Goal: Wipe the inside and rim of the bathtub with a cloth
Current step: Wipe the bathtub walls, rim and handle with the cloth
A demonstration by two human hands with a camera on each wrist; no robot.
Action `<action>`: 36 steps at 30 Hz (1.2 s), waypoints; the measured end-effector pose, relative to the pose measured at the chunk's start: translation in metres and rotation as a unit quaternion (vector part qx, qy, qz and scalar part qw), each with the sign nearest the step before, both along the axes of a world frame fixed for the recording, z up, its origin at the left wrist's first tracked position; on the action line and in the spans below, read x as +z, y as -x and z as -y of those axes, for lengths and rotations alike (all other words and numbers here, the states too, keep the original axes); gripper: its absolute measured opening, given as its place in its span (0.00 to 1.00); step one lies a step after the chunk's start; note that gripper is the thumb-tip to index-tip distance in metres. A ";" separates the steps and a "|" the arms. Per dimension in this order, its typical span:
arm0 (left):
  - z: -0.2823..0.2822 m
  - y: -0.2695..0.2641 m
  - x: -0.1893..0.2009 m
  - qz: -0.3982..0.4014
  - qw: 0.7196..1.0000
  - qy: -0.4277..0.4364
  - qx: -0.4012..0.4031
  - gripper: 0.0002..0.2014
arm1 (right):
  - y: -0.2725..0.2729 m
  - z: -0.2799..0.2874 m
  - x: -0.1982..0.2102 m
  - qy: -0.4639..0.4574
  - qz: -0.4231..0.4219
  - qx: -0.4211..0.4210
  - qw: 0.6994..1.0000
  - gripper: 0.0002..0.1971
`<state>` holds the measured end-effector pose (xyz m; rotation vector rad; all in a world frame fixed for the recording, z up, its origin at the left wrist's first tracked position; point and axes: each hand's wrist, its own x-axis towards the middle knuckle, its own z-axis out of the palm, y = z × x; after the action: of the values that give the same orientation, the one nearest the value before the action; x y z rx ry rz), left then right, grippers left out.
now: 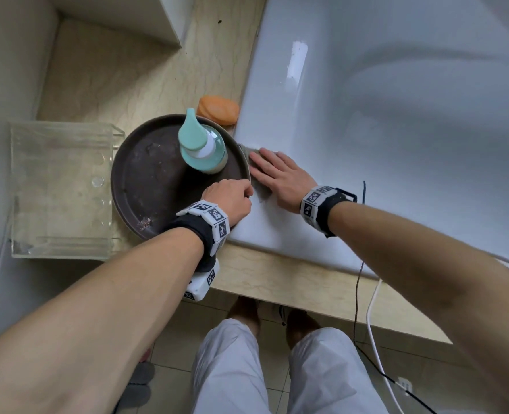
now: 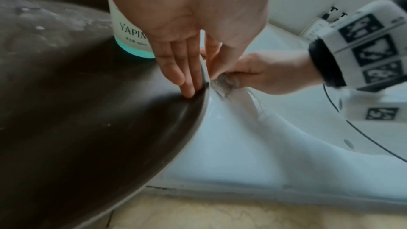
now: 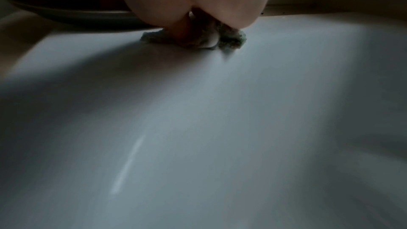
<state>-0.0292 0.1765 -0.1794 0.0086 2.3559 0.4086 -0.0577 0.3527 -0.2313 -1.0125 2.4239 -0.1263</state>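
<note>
The white bathtub (image 1: 396,130) fills the right side, and its broad rim (image 1: 265,222) runs along the left of the basin. My right hand (image 1: 277,171) lies flat with straight fingers on a small grey cloth (image 1: 262,191) and presses it onto the rim right beside a dark round tray (image 1: 146,180). In the right wrist view the cloth (image 3: 231,39) bunches under the hand (image 3: 187,3). My left hand (image 1: 232,198) grips the tray's near right edge. In the left wrist view its fingers (image 2: 187,76) lie inside the tray (image 2: 88,111) with the thumb outside.
A teal pump bottle (image 1: 202,144) stands on the tray. An orange soap bar (image 1: 217,110) lies behind it on the beige ledge (image 1: 146,70). A clear plastic box (image 1: 59,189) sits left of the tray. Cables (image 1: 372,309) hang over the ledge's front edge.
</note>
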 end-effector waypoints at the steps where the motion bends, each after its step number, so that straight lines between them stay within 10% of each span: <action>1: -0.002 0.003 -0.001 0.003 1.000 0.001 0.001 0.13 | 0.011 0.000 0.001 -0.005 0.001 0.001 1.000 0.37; 8: -0.011 0.026 -0.002 0.010 1.000 0.006 0.000 0.16 | 0.085 -0.005 0.007 -0.018 -0.009 -0.154 0.988 0.41; 16: -0.035 0.037 0.006 0.004 0.998 0.065 0.006 0.16 | 0.032 -0.023 -0.009 0.056 -0.023 0.035 0.998 0.36; 36: -0.050 0.062 0.003 0.021 0.993 0.111 0.034 0.14 | 0.093 -0.031 -0.002 -0.011 -0.002 0.040 0.999 0.39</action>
<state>-0.0909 0.2268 -0.1767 -0.1840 2.3530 0.1751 -0.1507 0.3836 -0.2333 -1.1001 2.3791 -0.0691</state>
